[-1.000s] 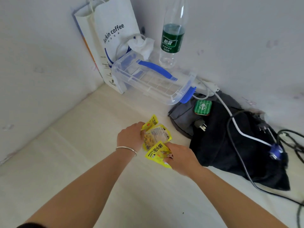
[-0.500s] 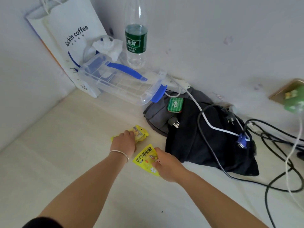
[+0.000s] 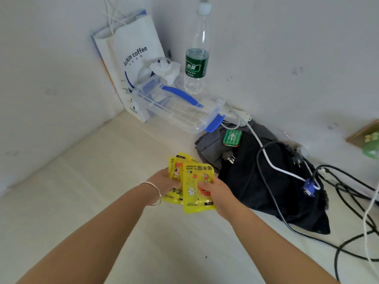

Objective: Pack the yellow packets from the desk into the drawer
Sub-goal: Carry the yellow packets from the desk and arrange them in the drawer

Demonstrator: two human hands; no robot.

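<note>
Pale walls meet in a corner over a cream tabletop (image 3: 71,201), and I take the clear plastic box (image 3: 176,107) at that corner as my landmark. Behind and left of the box stands a white paper coffee bag (image 3: 131,58). Well in front of the box, over bare tabletop, my left hand (image 3: 164,181), a thin bangle (image 3: 153,193) at its wrist, has its fingers closed around a small fan of yellow packets (image 3: 176,171). Just right of that, my right hand (image 3: 217,193) pinches one more yellow packet (image 3: 194,189) by its side edge, overlapping the fan.

These packets are flat, glossy pouches, bright yellow with cartoon figures, a white flower and dark print, sealed along the edges. I judge them light and floppy, their film slick enough to slide against each other, so a firm pinch across the whole stack near a sealed edge should keep them squared.

Behind and right of the box stands a green-labelled water bottle (image 3: 196,54). Right and forward of the box lies dark clothing (image 3: 256,181) with a small green tin (image 3: 232,138) and cables (image 3: 287,173) on it. No drawer is in view.
</note>
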